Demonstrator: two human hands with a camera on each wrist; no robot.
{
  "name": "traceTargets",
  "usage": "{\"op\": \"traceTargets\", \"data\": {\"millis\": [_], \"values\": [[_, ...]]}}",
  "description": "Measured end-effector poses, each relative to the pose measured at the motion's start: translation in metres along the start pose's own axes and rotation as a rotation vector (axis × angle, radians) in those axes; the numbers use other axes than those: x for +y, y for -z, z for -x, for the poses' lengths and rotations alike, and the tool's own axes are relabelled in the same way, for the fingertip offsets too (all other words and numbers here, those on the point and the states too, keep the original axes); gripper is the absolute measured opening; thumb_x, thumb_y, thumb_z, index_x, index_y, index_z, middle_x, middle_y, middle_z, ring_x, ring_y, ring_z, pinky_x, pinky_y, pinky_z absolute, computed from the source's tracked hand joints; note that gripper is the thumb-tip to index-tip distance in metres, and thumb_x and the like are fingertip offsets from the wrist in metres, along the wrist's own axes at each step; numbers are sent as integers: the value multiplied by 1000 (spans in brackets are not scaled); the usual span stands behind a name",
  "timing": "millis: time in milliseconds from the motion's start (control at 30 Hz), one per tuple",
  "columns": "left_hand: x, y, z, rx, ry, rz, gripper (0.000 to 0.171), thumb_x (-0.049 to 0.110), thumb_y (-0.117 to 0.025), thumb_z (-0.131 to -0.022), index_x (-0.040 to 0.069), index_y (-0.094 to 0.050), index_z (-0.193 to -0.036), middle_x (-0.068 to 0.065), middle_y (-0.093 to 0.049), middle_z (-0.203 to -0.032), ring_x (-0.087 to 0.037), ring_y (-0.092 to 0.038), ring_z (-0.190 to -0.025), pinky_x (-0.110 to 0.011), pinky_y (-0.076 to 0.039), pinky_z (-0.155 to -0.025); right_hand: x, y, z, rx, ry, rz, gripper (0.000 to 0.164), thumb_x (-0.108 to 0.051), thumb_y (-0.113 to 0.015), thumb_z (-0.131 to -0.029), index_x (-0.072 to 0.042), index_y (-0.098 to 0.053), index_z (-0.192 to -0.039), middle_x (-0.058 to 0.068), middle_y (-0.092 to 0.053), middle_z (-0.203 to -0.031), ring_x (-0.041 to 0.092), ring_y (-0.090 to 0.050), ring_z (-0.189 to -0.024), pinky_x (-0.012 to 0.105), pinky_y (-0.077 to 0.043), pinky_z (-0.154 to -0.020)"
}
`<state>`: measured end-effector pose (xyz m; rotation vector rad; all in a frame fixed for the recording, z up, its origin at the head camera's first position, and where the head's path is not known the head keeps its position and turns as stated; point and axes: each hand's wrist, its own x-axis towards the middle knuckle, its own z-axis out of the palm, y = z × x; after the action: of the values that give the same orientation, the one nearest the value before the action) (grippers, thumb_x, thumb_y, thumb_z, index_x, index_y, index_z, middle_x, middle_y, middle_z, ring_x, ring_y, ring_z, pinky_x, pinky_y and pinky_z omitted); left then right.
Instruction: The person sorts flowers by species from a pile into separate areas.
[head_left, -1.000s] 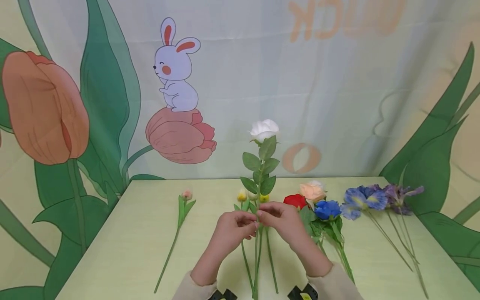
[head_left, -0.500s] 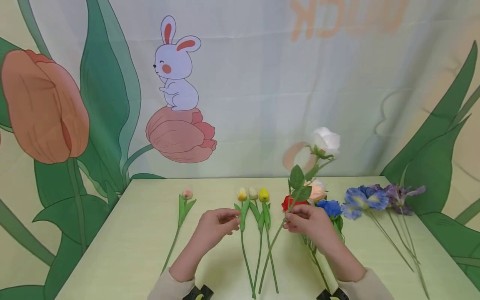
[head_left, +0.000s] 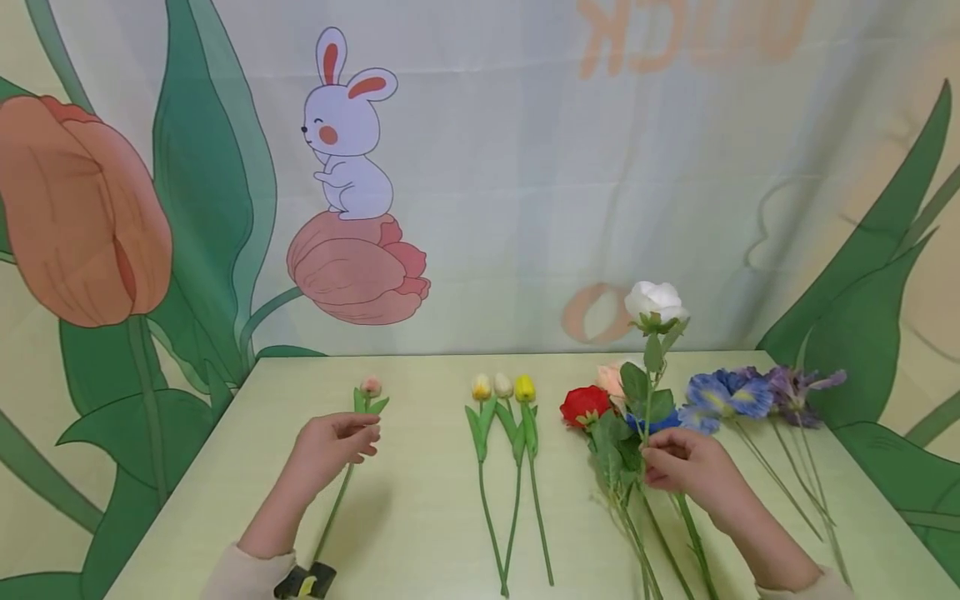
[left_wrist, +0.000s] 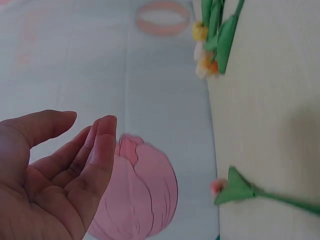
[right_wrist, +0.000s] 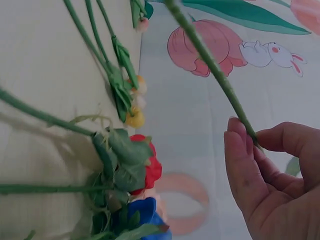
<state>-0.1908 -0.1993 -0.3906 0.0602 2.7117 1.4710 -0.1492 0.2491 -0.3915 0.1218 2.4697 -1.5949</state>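
Between thumb and fingers my right hand (head_left: 693, 475) pinches the green stem (right_wrist: 215, 67) of a white rose (head_left: 655, 302), held upright above the other roses. Under it on the table lie a red rose (head_left: 585, 407), a peach rose (head_left: 611, 382) and a blue flower (head_left: 660, 419), partly covered by its leaves. My left hand (head_left: 330, 454) hovers over a pink tulip (head_left: 371, 387) at the left. In the left wrist view its fingers (left_wrist: 102, 145) are loosely bent, with nothing between them and the thumb. The pink tulip (left_wrist: 235, 190) lies apart from that hand.
A yellow-white tulip (head_left: 482, 387), a white tulip (head_left: 503, 385) and a yellow tulip (head_left: 525, 388) lie mid-table. Blue irises (head_left: 727, 396) and a purple iris (head_left: 802, 396) lie at the right. A printed curtain (head_left: 495, 167) hangs behind the table (head_left: 427, 517).
The white rose, first upright at the centre near both hands, has moved right with my right hand and come lower. My left hand has moved left, away from the rose stem, to above the pink tulip.
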Motion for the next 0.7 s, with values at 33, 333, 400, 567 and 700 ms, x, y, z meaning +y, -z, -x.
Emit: {"op": "traceTargets", "data": {"millis": [33,333,400,567,700], "values": [[-2,5,0,8,2,-12,33,12,-62,-100,-9,-67,-125,-25,-76,-108,-22,-76,-85,-31,-63,-73,2,2,0,-1,-4,16,32,-14,-58,-103,11,-60,-122,1,-71,-92,13,-70,-81,29,-63,-74],[-30,36,0,40,53,-63,39,16,-60,-102,-11,-63,-129,-28,-74,-112,-24,-76,-88,-34,-64,-78,27,11,2,-38,-77,131,29,-12,-57,-103,10,-63,-120,5,-70,-86,15,-68,-77,34,-63,-74],[-36,38,0,38,71,-74,39,16,-59,-103,-12,-63,-130,-28,-74,-112,-25,-76,-88,-35,-64,-78,34,11,2,-44,-92,146,28,-12,-57,-103,10,-64,-120,6,-70,-85,16,-68,-77,34,-63,-74],[-47,40,0,30,107,-95,40,16,-58,-102,-12,-62,-129,-29,-73,-115,-28,-76,-90,-38,-64,-79,47,6,2,-57,-128,165,24,-9,-57,-102,9,-65,-115,8,-70,-85,17,-67,-75,35,-63,-72],[-60,40,-3,14,128,-135,40,17,-58,-102,-13,-63,-128,-30,-72,-118,-30,-76,-92,-39,-63,-78,58,2,0,-72,-136,168,23,-7,-58,-101,10,-65,-114,9,-69,-85,16,-67,-74,36,-63,-72]]}}
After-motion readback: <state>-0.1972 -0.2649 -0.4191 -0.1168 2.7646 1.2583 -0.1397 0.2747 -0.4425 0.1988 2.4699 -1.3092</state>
